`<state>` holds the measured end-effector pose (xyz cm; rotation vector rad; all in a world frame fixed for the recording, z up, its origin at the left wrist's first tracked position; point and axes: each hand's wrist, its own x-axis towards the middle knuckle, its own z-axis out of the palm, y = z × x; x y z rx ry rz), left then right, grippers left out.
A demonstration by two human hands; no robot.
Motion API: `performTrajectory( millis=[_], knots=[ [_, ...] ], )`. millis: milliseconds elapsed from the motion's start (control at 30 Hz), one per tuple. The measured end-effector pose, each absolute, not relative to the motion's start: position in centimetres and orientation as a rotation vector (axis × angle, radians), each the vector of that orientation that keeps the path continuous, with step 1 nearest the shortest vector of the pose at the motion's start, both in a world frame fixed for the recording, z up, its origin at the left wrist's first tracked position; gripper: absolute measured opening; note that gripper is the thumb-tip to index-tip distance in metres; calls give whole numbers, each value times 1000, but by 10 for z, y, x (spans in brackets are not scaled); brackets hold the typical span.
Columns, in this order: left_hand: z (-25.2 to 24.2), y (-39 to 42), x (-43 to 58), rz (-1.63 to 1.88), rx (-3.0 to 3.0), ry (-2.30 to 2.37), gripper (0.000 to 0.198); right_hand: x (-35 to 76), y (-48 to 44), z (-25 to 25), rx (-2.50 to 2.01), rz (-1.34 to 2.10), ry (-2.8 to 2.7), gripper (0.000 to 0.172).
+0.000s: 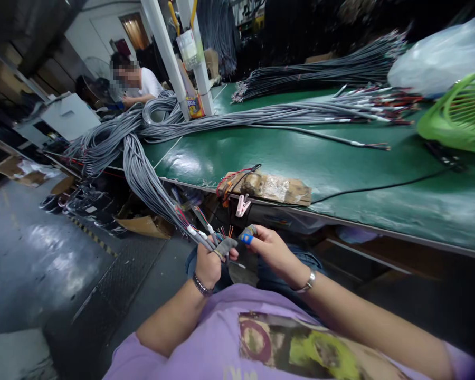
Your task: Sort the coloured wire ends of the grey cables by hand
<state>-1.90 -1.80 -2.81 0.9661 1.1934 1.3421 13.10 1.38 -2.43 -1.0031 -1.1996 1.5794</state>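
While the left hand (208,264) is clenched round a few grey cable ends (200,236), the step in hand looks like picking apart the thin coloured cores (225,231) that stick up out of them. Left fingers (226,244) wear grey cots and are closed tight on the sheaths just below the stripped part. The right hand (275,252) sits just beside, thumb and forefinger drawn together in a pinch, with the fingertip (247,233) in a grey cot with a blue band. Cannot tell if a core is actually caught in that pinch; it is too small.

To do it well, my read:
- grip low on the sheath so the cores stand free
- take one core at a time at its tip, not the bunch
- pull along the core, not sideways, or the strands may kink
- don't let the weight of the bundle (142,169) drag the ends out of the fist

Cable ends lie in the left fist, over the lap, below the bench (340,158) edge. The cores point up and right, between both sets of fingertips and close to the right pinch. The bundle runs up left onto the bench. A taped cardboard pad (277,187) and a clip (242,205) sit at the bench edge, apart from both hands. A co-worker (140,84) sits far off.
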Motion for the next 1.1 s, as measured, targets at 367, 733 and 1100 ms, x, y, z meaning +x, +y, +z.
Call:
performTrajectory(
  millis=[367, 733, 1100],
  knots=[
    [-21, -12, -10, 1324, 962, 1201, 25, 124, 21, -9, -819, 1772, -1113, 30],
    [-22, -8, -11, 1386, 914, 1294, 28, 123, 18, -18, -945, 1637, -1002, 25],
    [2, 0, 2, 1383, 885, 1172, 24, 136, 56, -23, -768, 1998, -696, 38]
  ],
)
